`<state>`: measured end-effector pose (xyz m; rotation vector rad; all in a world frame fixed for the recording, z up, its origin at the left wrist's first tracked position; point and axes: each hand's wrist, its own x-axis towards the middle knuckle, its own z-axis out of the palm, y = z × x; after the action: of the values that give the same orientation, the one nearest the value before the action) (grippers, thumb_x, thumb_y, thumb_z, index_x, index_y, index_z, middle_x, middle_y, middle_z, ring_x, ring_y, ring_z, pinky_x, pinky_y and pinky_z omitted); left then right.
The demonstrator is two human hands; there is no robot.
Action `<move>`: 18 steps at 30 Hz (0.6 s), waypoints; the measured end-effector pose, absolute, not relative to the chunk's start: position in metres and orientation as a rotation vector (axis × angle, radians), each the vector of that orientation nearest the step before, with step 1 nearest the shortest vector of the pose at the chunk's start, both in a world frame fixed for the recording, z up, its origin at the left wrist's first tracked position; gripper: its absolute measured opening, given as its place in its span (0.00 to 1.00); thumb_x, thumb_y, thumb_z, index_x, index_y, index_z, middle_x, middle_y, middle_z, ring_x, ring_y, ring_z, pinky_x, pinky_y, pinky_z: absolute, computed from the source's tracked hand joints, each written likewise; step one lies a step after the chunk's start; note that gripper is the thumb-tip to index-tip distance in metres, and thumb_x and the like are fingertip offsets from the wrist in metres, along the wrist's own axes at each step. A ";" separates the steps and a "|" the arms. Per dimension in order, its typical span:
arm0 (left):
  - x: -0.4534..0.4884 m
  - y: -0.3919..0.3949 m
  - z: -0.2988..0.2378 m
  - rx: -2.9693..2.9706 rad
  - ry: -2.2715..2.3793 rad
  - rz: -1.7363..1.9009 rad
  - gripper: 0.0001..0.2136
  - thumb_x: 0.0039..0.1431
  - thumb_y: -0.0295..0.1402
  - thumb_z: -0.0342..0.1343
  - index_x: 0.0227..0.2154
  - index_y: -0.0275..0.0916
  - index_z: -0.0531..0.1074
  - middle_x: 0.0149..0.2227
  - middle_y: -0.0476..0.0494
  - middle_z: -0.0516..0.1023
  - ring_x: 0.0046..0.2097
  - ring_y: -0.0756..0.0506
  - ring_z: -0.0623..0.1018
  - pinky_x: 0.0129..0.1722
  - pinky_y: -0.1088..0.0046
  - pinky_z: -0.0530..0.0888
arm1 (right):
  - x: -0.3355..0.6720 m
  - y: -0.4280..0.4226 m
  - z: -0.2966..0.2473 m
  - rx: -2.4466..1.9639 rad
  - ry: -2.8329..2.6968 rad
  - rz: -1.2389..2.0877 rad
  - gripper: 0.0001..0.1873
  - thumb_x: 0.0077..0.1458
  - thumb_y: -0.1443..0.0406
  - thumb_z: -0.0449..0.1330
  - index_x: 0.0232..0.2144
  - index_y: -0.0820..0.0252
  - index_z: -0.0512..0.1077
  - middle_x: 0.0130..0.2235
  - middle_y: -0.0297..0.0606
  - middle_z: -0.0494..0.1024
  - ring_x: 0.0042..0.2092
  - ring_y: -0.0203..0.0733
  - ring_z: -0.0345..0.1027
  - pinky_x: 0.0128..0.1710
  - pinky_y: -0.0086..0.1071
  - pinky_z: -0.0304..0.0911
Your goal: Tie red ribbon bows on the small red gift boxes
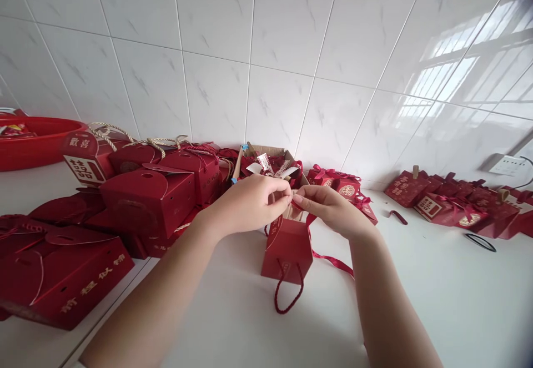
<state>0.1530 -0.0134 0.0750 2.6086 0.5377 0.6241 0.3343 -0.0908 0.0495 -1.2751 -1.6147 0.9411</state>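
Two hands work over one box point(287, 251). It stands upright on the counter point(437, 301), right at the middle and just in front of the person. The left hand point(250, 204) and right hand point(333, 210) meet fingertip to fingertip above its open top. Both are nearly closed, thumb and forefinger pinching one ribbon point(328, 257), whose free end trails down the box's right side onto the counter. One cord handle point(287, 296) hangs in a loop off the box's front.

At left is a heap of big boxes point(145, 196). At least five show, some stacked, so the full number cannot be told. One carton point(272, 151) sits behind the hands, stuffed with red bits and white tags. Just right of it are about three small boxes point(339, 185) tied with bows. Further right runs a row of flat boxes point(433, 204), at least five, overlapping too much to count exactly. One ribbon scrap point(398, 217) and one black ring point(481, 242) lie loose near that row. One red basin point(33, 143) is at the far left edge.

The counter is plain white and smooth. The wall point(258, 35) is large glossy white tile with faint grey veining. It carries a window's reflection at upper right and one socket point(506, 164) low at right.
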 end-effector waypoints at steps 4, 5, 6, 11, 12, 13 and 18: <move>0.154 -0.012 0.075 2.643 0.596 0.564 0.13 0.60 0.39 0.44 0.29 0.40 0.71 0.22 0.51 0.71 0.24 0.50 0.67 0.26 0.74 0.61 | 0.340 -0.098 0.054 -1.300 -1.610 0.875 0.17 0.54 0.52 0.59 0.30 0.61 0.73 0.31 0.37 0.74 0.33 0.36 0.66 0.35 0.32 0.62; 0.155 -0.011 0.074 2.655 0.627 0.497 0.13 0.59 0.40 0.44 0.29 0.40 0.71 0.22 0.50 0.72 0.24 0.50 0.67 0.25 0.74 0.60 | 0.341 -0.101 0.056 -1.310 -1.590 0.823 0.16 0.53 0.53 0.60 0.29 0.61 0.73 0.30 0.37 0.74 0.33 0.36 0.66 0.34 0.32 0.62; 0.155 -0.009 0.072 2.673 0.662 0.406 0.14 0.59 0.42 0.45 0.28 0.40 0.70 0.23 0.49 0.73 0.23 0.50 0.67 0.24 0.74 0.59 | 0.342 -0.105 0.058 -1.315 -1.557 0.756 0.15 0.53 0.53 0.60 0.28 0.61 0.73 0.29 0.36 0.73 0.32 0.36 0.66 0.34 0.32 0.62; 0.159 -0.003 0.061 2.699 0.813 -0.205 0.18 0.48 0.50 0.53 0.19 0.40 0.66 0.24 0.46 0.73 0.22 0.47 0.68 0.22 0.71 0.58 | 0.347 -0.122 0.066 -1.124 -1.307 0.396 0.13 0.54 0.54 0.59 0.27 0.56 0.70 0.29 0.36 0.71 0.33 0.38 0.66 0.36 0.35 0.64; 0.160 -0.002 0.060 2.690 0.819 -0.263 0.18 0.47 0.50 0.54 0.18 0.40 0.65 0.23 0.46 0.73 0.22 0.47 0.67 0.22 0.71 0.58 | 0.348 -0.124 0.067 -1.084 -1.277 0.353 0.13 0.54 0.54 0.59 0.26 0.55 0.70 0.28 0.36 0.70 0.33 0.39 0.66 0.36 0.35 0.65; 0.161 -0.001 0.058 2.689 0.820 -0.285 0.17 0.47 0.49 0.54 0.18 0.40 0.65 0.22 0.46 0.72 0.21 0.47 0.67 0.22 0.71 0.58 | 0.349 -0.125 0.068 -1.063 -1.264 0.331 0.13 0.55 0.54 0.59 0.26 0.55 0.69 0.28 0.35 0.70 0.32 0.38 0.65 0.36 0.35 0.64; 0.165 0.013 0.054 2.666 0.828 -0.227 0.11 0.49 0.41 0.53 0.18 0.40 0.67 0.22 0.46 0.74 0.22 0.47 0.68 0.23 0.71 0.59 | 0.345 -0.116 0.064 -1.252 -1.388 0.554 0.14 0.55 0.55 0.58 0.27 0.59 0.70 0.25 0.34 0.68 0.27 0.33 0.60 0.27 0.29 0.58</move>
<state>0.1646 0.0128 0.0537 2.6659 0.8282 -0.2268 0.3447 -0.1163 0.0642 -1.2521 -1.3880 0.5544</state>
